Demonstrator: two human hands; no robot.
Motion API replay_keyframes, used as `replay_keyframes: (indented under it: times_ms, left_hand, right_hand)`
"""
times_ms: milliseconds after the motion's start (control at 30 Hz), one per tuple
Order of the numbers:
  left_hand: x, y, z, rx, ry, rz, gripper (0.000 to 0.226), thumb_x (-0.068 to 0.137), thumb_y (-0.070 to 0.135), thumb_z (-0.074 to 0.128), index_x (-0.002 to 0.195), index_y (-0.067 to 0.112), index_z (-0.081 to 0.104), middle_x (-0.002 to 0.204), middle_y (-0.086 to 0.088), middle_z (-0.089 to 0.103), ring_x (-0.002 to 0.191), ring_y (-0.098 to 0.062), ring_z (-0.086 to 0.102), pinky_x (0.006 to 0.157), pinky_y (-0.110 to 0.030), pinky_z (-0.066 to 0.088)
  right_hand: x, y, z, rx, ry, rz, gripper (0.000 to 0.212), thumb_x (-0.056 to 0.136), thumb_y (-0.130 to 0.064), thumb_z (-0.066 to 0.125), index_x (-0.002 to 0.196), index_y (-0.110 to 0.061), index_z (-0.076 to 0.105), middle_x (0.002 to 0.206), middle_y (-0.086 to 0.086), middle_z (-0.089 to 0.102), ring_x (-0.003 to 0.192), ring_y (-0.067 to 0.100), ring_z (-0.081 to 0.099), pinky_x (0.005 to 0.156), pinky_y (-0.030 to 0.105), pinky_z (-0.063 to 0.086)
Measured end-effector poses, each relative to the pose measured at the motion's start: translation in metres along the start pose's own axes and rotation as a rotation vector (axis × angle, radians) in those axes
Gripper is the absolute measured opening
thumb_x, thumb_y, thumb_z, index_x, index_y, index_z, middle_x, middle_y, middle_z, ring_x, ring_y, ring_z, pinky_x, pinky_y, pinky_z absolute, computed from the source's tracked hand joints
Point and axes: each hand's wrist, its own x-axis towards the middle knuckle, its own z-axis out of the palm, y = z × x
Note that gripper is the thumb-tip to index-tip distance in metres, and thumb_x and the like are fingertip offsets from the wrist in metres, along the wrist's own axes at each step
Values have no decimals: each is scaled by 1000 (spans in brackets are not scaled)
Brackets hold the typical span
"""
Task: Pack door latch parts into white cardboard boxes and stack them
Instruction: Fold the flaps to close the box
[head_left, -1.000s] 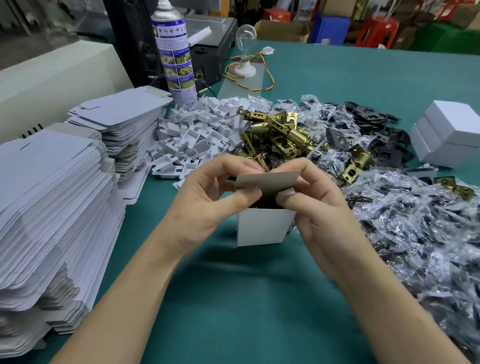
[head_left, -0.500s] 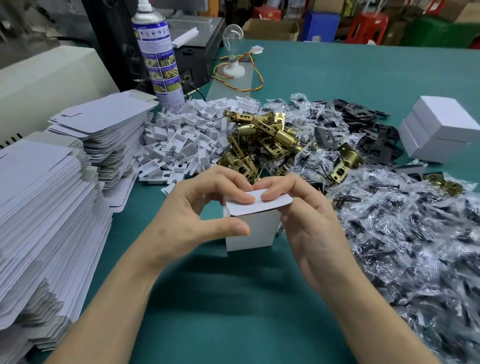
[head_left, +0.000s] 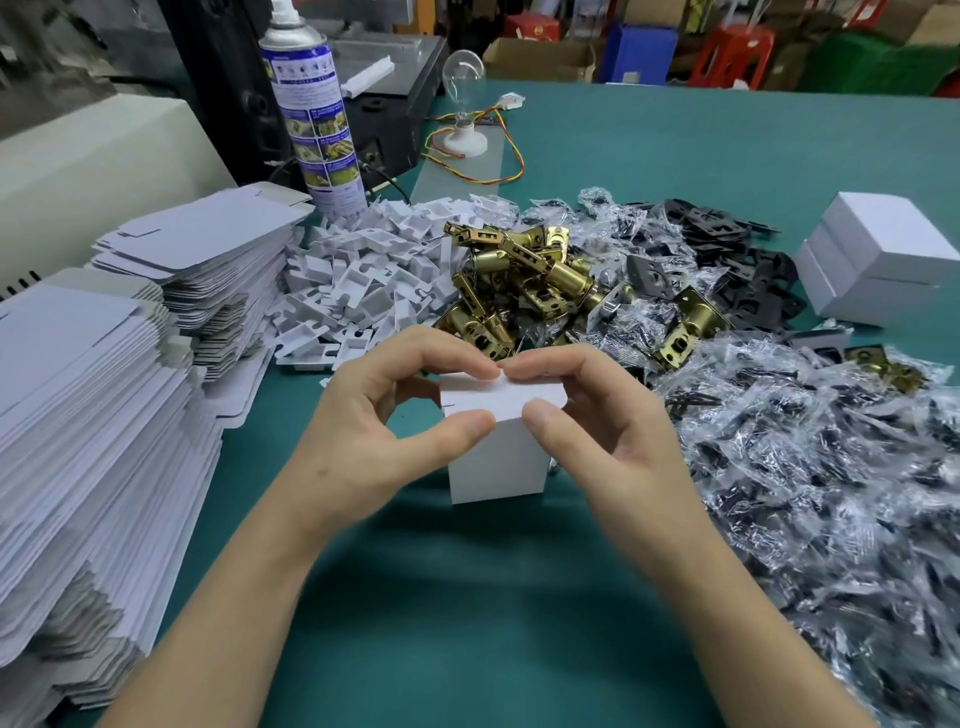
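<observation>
Squarely between left hand (head_left: 363, 441) and right hand (head_left: 615, 449) stands the white box (head_left: 493, 467), both hands pinching its closed lid (head_left: 501, 399)

one head-worn view looks forward and down, close over the green table (head_left: 675, 171)

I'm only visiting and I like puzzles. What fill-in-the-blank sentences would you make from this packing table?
1. The left hand and right hand pinch the top of a small ____ box.
2. The spray can stands to the ____ of the light bulb.
3. The stack of finished boxes sits on the person's ____ side.

Missing words: white, left, right.
</observation>
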Motion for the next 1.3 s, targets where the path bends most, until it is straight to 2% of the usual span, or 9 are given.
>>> replay_keyframes:
  times_ms: [100, 167, 300, 433, 500, 633, 800, 1033, 1300]
  left_hand:
    - [0, 0, 1, 26, 17, 14, 20, 89, 24, 73, 108, 33, 75, 108, 1, 73, 107, -28, 68, 92, -42, 53]
    - [0, -1, 2, 19, 31, 26, 19, 91, 23, 72, 106, 34, 76, 107, 2, 74, 106, -28, 68, 90, -43, 53]
    - [0, -2, 1, -10, 28, 29, 19, 92, 24, 73, 106, 35, 79, 111, 2, 75, 110, -29, 69, 90, -47, 55]
    - [0, 0, -1, -105, -23, -18, 19, 90, 27, 76, 106, 36, 81, 114, 0, 74, 112, -25, 68, 93, -37, 53]
    - [-1, 0, -2, -155, -68, -42, 18, 89, 31, 80, 106, 35, 81, 117, 0, 73, 116, -26, 67, 96, -38, 53]
    - [-2, -1, -4, -229, -104, -74, 24, 86, 18, 75, 104, 33, 82, 119, -3, 72, 120, -28, 65, 99, -45, 53]
    - [-2, 1, -3, -260, -122, -77, 26, 89, 16, 69, 104, 33, 82, 121, 0, 71, 122, -24, 64, 103, -36, 50]
    - [-3, -1, -7, -269, -181, -88, 26, 90, 15, 71, 106, 34, 81, 126, -5, 69, 125, -29, 62, 105, -37, 47]
    - [-3, -1, -11, -303, -221, -105, 25, 86, 32, 84, 111, 34, 81, 130, -6, 69, 129, -33, 61, 109, -40, 47]
  right_hand:
    - [0, 1, 2, -48, 26, -24, 17, 99, -16, 61, 111, -25, 69, 109, 0, 74, 100, 25, 70, 83, 31, 54]
    - [0, 1, 3, -65, 35, -48, 19, 100, -15, 60, 111, -27, 69, 109, -2, 74, 102, 26, 71, 84, 29, 54]
    - [0, 2, 3, -71, 32, -63, 23, 101, -12, 58, 113, -26, 72, 113, -1, 74, 111, 26, 69, 90, 31, 53]
    - [0, 3, 0, -60, 26, -73, 22, 99, -10, 57, 111, -18, 73, 115, 1, 74, 117, 28, 67, 96, 36, 54]
    - [0, 4, -1, -45, 25, -81, 22, 97, -8, 57, 109, -18, 73, 116, 1, 74, 119, 28, 67, 96, 36, 53]
    - [0, 4, -1, -36, 21, -93, 23, 96, -6, 59, 106, -21, 73, 117, 2, 74, 119, 27, 67, 96, 34, 54]
    - [0, 4, -2, -87, 20, -132, 25, 95, -3, 59, 108, -17, 75, 118, 0, 72, 120, 26, 66, 96, 29, 53]
    - [-1, 3, -4, -92, 5, -178, 27, 90, 1, 60, 98, -19, 76, 118, 5, 69, 120, 28, 64, 95, 28, 51]
    - [-1, 5, -5, -153, 1, -195, 14, 90, -5, 69, 96, -16, 75, 117, 4, 69, 117, 28, 67, 94, 35, 55]
